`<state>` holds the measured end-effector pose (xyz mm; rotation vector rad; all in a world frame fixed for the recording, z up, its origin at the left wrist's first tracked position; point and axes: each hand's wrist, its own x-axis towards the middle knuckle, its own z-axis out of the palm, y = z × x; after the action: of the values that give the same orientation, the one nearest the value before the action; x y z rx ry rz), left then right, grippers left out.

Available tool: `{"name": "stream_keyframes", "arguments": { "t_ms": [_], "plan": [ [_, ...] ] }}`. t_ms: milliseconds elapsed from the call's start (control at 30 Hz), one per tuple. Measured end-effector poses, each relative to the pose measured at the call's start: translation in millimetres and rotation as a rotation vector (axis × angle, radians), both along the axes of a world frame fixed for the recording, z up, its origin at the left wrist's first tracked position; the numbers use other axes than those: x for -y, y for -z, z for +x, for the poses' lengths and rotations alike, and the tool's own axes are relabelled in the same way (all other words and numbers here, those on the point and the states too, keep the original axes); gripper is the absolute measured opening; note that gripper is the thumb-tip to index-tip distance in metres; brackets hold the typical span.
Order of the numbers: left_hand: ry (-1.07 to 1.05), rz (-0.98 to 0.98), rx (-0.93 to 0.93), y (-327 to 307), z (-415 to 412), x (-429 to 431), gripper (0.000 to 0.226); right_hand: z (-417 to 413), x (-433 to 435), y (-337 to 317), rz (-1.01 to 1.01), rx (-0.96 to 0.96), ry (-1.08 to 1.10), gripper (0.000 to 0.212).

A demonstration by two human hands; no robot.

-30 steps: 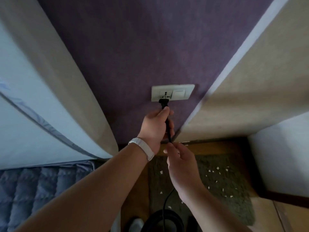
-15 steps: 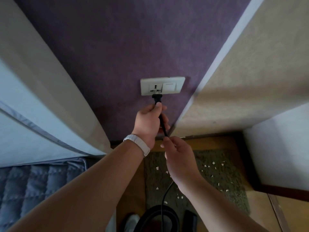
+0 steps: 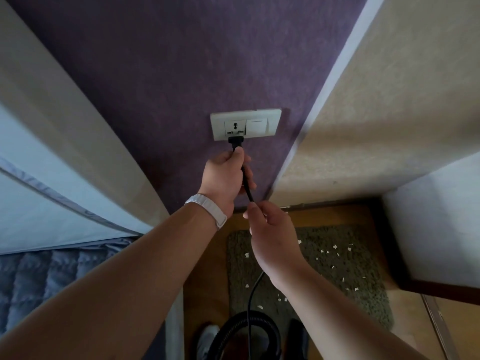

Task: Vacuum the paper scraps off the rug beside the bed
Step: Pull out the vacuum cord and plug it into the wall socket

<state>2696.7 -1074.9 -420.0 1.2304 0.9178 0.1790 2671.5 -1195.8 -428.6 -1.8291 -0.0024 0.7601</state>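
A white wall socket plate (image 3: 262,126) sits on the purple wall. My left hand (image 3: 224,178) grips the black plug (image 3: 235,142), whose head is just under the socket holes, at the plate's lower edge. Just below, my right hand (image 3: 270,235) pinches the black cord (image 3: 249,302), which runs down to the floor. A shaggy olive rug (image 3: 345,271) lies on the wooden floor, strewn with several white paper scraps (image 3: 335,247). The black vacuum hose (image 3: 233,326) curves at the bottom edge.
The bed with its grey quilted cover (image 3: 39,281) and pale headboard (image 3: 65,141) fills the left. A beige wall (image 3: 389,113) and a white cabinet (image 3: 436,224) close in the right side. A shoe (image 3: 206,339) rests beside the hose.
The plug has dropped a little, from over the socket holes to the plate's lower edge. Both hands keep their hold on plug and cord. The camera has drifted.
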Motion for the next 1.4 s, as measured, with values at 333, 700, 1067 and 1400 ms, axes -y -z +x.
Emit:
{"name": "stream_keyframes", "arguments": {
  "t_ms": [333,700,1067,1400],
  "plan": [
    [-0.055,0.045,0.018,2,16,-6,0.033,10,-21,-6,0.015,0.176,-0.097,0.037],
    [0.073,0.106,-0.03,-1,-1,-7,0.027,2,-7,4,-0.018,0.017,-0.028,0.026],
    [0.439,0.462,-0.146,35,-97,18,0.045,-24,52,20,-0.281,0.276,-0.357,0.032],
    [0.775,0.838,-0.528,71,-196,58,0.071,-42,148,36,-0.629,0.477,-0.777,0.067]
  ]
}}
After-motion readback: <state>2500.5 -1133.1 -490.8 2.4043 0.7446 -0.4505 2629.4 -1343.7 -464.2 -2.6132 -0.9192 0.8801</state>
